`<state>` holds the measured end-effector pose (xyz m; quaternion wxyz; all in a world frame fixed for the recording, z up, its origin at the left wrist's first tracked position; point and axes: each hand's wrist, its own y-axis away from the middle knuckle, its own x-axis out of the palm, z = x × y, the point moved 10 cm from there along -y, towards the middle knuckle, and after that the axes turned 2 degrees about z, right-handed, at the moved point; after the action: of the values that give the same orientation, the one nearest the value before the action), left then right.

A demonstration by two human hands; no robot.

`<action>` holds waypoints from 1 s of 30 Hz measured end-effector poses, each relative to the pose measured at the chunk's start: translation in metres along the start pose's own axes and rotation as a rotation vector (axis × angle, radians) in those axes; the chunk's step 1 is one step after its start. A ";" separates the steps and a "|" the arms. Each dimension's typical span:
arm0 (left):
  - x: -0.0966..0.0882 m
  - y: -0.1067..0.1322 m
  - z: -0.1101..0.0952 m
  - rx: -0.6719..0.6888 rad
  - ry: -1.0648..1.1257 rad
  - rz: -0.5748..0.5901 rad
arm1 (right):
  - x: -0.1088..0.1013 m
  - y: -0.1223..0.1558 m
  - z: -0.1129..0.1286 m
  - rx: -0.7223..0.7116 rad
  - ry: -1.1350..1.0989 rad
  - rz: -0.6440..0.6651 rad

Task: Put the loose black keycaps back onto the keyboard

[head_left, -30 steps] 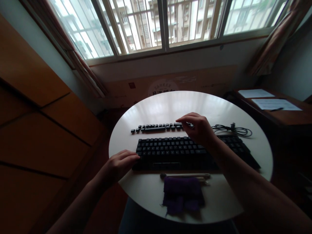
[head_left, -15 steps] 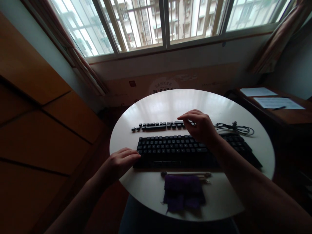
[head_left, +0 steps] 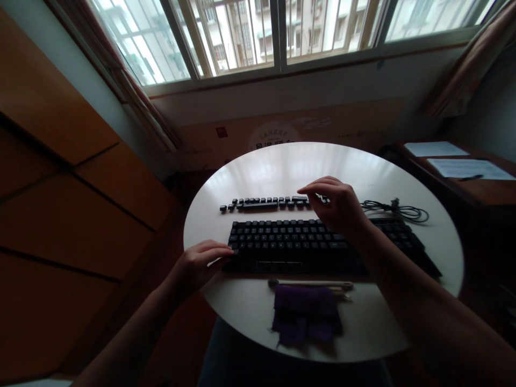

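A black keyboard (head_left: 290,242) lies across the middle of a round white table (head_left: 290,166). Behind it runs a row of loose black keycaps (head_left: 262,203). My right hand (head_left: 338,207) hovers over the right end of that row, with its fingers curled down and pinched; what they hold is hidden. My left hand (head_left: 201,263) rests at the keyboard's front left corner, fingers stretched out and touching its edge. The right part of the keyboard is covered by my right forearm.
A black coiled cable (head_left: 399,209) lies behind the keyboard at the right. A thin pale stick tool (head_left: 310,283) and a purple cloth (head_left: 304,317) sit at the table's near edge. A wooden desk with papers (head_left: 455,166) stands right, wooden panels (head_left: 60,188) left.
The view has shifted slightly. My right hand stays over the right end of the keycap row. My left fingertips have crept a little further onto the keyboard's corner.
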<state>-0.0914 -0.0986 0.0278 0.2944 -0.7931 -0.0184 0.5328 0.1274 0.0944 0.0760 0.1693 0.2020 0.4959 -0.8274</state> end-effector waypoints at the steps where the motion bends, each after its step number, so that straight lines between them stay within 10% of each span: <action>1: 0.000 -0.001 -0.003 0.022 -0.008 0.005 | 0.000 0.000 0.000 0.004 0.002 0.002; 30: 0.002 0.006 -0.009 0.073 -0.250 0.079 | 0.001 0.001 0.000 0.003 0.000 0.001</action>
<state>-0.0841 -0.1068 0.0256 0.2970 -0.7095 -0.0042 0.6390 0.1271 0.0942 0.0746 0.1694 0.2027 0.4944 -0.8281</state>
